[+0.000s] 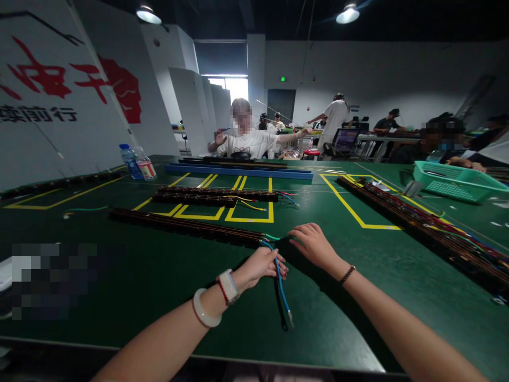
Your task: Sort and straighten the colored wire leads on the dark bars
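A long dark bar with copper-coloured strips (186,223) lies across the table before me. A blue cable (283,292) and a green cable (272,237) come off its right end. My left hand (260,265) is closed on the blue cable, thumb on top, and the cable's metal lug end hangs down toward me. My right hand (312,243) is at the far end of the green cable, fingers curled over it and hiding its tip. Behind lie shorter bars of the same kind (214,195) with red, blue and yellow leads.
Many similar bars with coloured cables (425,228) lie at the right. A green plastic basket (457,183) stands beyond them. Two bottles (137,162) stand at the back left, beside blue rails (238,171). Across the green table (159,297) sits a person (246,135) with arms spread.
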`<act>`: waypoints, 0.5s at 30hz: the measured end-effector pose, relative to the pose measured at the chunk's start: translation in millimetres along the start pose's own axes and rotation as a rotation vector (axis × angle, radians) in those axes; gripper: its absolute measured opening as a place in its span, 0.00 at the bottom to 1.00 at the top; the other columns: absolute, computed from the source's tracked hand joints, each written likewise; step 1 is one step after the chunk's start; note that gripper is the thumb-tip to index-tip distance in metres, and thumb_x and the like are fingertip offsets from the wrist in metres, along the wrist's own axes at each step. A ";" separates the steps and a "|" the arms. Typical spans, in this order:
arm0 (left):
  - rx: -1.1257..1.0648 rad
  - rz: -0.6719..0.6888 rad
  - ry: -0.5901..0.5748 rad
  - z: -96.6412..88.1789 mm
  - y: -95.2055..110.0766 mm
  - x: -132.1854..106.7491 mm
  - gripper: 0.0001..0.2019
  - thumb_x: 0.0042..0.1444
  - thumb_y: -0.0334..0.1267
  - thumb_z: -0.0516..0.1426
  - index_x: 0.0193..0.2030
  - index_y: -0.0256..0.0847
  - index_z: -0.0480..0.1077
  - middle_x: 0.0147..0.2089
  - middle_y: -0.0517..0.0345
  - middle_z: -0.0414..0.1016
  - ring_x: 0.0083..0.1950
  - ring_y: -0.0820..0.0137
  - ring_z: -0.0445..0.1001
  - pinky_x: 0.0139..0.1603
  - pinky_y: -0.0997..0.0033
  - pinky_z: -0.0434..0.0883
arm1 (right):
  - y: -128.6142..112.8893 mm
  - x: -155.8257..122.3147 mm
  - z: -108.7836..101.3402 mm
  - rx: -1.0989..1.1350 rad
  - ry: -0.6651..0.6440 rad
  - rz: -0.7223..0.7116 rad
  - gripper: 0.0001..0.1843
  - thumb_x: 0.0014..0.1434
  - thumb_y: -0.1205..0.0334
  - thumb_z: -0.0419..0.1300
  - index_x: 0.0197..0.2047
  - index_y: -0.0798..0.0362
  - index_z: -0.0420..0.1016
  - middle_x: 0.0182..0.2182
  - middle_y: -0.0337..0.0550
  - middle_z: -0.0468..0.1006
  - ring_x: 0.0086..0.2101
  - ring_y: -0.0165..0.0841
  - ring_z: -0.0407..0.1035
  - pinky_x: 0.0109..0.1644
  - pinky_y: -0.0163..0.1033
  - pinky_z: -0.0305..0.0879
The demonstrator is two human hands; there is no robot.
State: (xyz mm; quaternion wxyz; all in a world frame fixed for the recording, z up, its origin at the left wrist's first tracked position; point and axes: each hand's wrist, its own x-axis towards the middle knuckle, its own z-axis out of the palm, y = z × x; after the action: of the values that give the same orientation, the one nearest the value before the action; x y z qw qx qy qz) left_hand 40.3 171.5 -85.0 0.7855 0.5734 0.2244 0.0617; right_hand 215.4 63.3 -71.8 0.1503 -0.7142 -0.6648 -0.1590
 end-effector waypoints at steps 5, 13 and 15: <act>0.492 -0.057 0.082 -3.9 13.0 -0.2 0.19 0.60 0.49 0.50 0.28 0.34 0.63 0.18 0.56 0.70 0.17 0.74 0.68 0.22 0.75 0.66 | -2.9 -6.0 0.6 0.016 -0.005 -0.036 0.13 0.66 0.61 0.49 0.49 0.52 0.72 0.43 0.45 0.73 0.45 0.35 0.63 0.56 0.43 0.51; 1.135 0.150 0.167 -4.3 18.0 -11.3 0.17 0.63 0.43 0.44 0.28 0.37 0.62 0.20 0.57 0.68 0.15 0.74 0.63 0.21 0.76 0.57 | -9.8 -7.2 1.1 0.015 -0.069 -0.085 0.13 0.64 0.64 0.52 0.49 0.53 0.72 0.42 0.46 0.72 0.46 0.35 0.63 0.55 0.44 0.52; 1.224 0.208 0.181 -5.4 18.6 -10.6 0.18 0.63 0.43 0.44 0.27 0.37 0.64 0.21 0.55 0.68 0.17 0.73 0.64 0.24 0.75 0.57 | -10.9 -7.2 3.3 0.027 -0.085 -0.055 0.12 0.64 0.64 0.53 0.49 0.52 0.72 0.42 0.47 0.72 0.47 0.35 0.62 0.55 0.44 0.53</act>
State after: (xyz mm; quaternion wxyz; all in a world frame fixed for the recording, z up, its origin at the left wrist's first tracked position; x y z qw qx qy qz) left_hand 31.6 178.8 -66.0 0.2823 0.9307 0.2277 0.0467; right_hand 204.1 59.0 -77.7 0.1271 -0.6997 -0.6921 -0.1237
